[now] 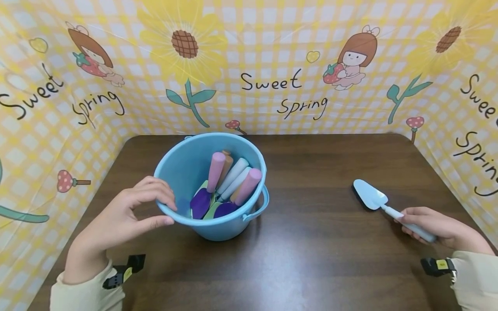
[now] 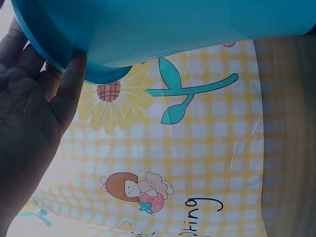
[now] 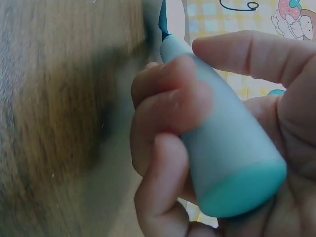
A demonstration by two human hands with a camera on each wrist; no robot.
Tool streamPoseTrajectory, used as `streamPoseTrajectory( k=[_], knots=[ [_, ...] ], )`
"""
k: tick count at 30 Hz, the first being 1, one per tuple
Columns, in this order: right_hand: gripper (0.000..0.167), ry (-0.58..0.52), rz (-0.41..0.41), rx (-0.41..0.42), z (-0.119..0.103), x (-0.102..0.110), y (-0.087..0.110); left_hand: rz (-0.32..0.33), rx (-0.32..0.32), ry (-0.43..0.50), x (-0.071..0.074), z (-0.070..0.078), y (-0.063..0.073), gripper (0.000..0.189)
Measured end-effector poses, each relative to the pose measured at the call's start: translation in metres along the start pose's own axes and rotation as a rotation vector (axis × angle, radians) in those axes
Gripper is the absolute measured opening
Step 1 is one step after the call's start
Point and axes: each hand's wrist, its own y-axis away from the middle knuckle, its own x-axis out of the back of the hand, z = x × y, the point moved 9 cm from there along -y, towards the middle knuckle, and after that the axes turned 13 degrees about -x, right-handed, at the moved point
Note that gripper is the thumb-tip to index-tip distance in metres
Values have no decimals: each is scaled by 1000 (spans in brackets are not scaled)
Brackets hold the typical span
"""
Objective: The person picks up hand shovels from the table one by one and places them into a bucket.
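Note:
A light-blue bucket (image 1: 222, 233) stands left of the table's middle, holding several small tools with pink (image 1: 216, 170), blue and brown handles; purple and green heads show below them. My left hand (image 1: 122, 211) pinches the bucket's near-left rim, fingers over the inside and thumb outside. In the left wrist view, the hand (image 2: 29, 118) is at the rim beside the bucket wall (image 2: 187, 22). At the right, my right hand (image 1: 437, 224) grips a light-blue trowel (image 1: 367, 194) by its handle, blade pointing away to the left. Curled fingers (image 3: 168, 111) wrap the handle (image 3: 237, 143) in the right wrist view.
The brown wooden table (image 1: 311, 224) carries the bucket. A yellow checked cloth (image 1: 268, 52) with flowers and lettering rises behind it and along both sides. The bucket's handle (image 1: 260, 207) hangs down on its right side.

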Motion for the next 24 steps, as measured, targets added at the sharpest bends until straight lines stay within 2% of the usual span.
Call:
streamPoseTrajectory(
  k=[12,24],
  knots=[
    [21,-56,-12,46,-14,3,-1,5,-1,-6,1,1,1,45],
    [23,-24,14,120,-37,13,7,4,-9,-3,1,-1,1,45]
  ],
)
